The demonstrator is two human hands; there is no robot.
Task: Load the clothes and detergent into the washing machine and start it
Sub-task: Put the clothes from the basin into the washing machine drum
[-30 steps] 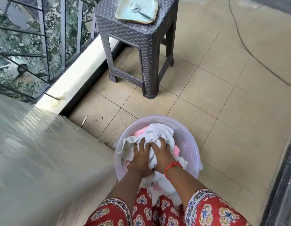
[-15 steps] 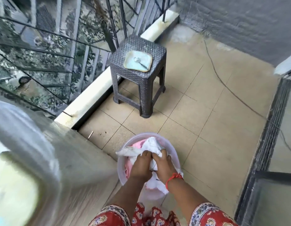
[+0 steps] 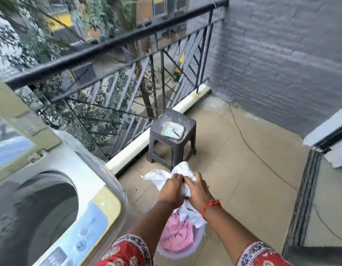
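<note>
Above balcony tiles, both hands (fingers curled) grip bunched white cloth.

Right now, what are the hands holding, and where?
Both hands, left and right, grip the white cloth at its bunched middle, above the basin.

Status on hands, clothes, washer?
Both hands, left and right, grip white cloth above basin. Pink clothes inside. Washer drum open, path unobstructed.
</note>
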